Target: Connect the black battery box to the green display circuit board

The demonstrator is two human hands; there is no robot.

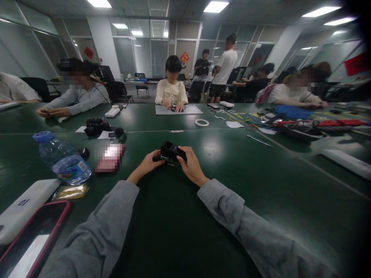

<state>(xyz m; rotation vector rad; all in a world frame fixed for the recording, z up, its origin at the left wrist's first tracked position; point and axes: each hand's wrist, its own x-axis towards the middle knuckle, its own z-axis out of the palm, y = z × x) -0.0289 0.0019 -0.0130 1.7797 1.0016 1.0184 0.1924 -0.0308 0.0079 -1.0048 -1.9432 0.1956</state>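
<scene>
Well, both my forearms (pixel 108 220) reach forward, angled inward, with my left hand (pixel 150 162) and right hand (pixel 191 164) gripping the black device (pixel 171 151) from opposite sides, straight ahead of me; whether it touches the table (pixel 168 220) I cannot tell. Left of my hands stands the bottle (pixel 66 162), the ring (pixel 202 125) lies beyond the device, and rightward the table stretches toward the wrench (pixel 259 140).

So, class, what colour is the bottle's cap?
The cap is blue; it shows in the head view.
</scene>
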